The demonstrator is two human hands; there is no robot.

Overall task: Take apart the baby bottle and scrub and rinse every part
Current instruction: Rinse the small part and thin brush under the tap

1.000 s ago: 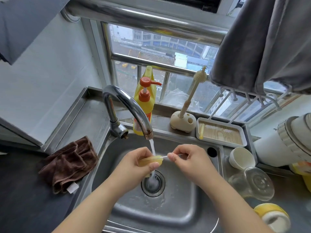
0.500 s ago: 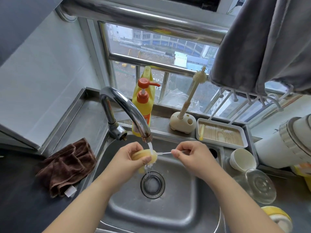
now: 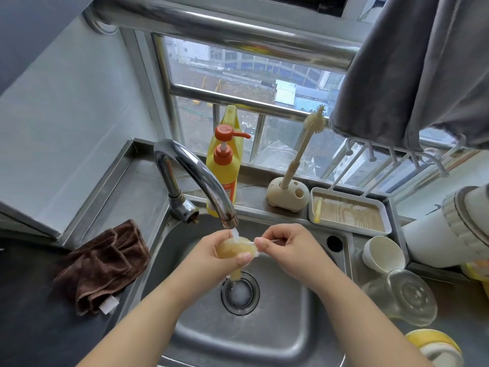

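**Hands raised to the spout, thin brush pushed in**

You have lifted both hands from just above the drain up to the tap's mouth. Your left hand (image 3: 211, 256) now holds the yellowish teat (image 3: 236, 247) right under the spout (image 3: 229, 221), so the stream strikes it at once. Your right hand (image 3: 287, 247) has closed in, and the thin white brush (image 3: 268, 241) shows far less between the fingers.

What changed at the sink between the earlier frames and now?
The right hand has pushed the thin brush leftward until its fingertips nearly touch the yellow silicone nipple; earlier a longer stretch of the stem showed between the hands. The left hand lifted the nipple closer to the faucet spout. Unchanged: both grips, water running, and the glass bottle lying beside the sink.
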